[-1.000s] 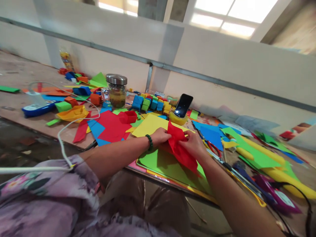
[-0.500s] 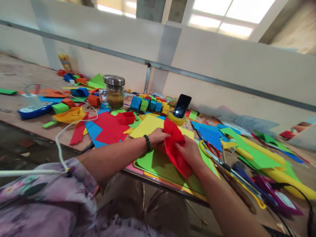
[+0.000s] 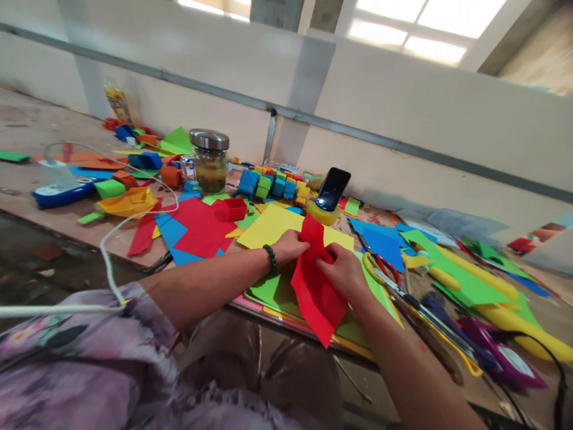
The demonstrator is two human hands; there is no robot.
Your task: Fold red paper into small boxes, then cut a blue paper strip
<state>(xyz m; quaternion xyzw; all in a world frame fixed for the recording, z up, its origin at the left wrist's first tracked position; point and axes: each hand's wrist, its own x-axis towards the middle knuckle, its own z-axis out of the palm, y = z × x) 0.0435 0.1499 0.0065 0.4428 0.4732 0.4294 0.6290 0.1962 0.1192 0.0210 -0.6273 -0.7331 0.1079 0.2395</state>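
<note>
Bright overall; light seems to come from the blown-out panes [image 3: 430,33] up top right. Soft grey shadow band down the pale partition [image 3: 403,107]; floor [image 3: 22,269] at lower left dim. Steel jar lid [image 3: 209,139] glints. Edges stretched (wide lens, apparently), top-right corner smeared, floral sleeve [image 3: 89,364] soft.

Past our left hand [image 3: 289,246] we could skim the flat yellow paper sheet [image 3: 268,226]; beyond, the tilted black rectangular phone [image 3: 333,190] (propped in a round yellow base [image 3: 322,214]) and the steel-lidded clear glass mug [image 3: 210,170] bar us
</note>
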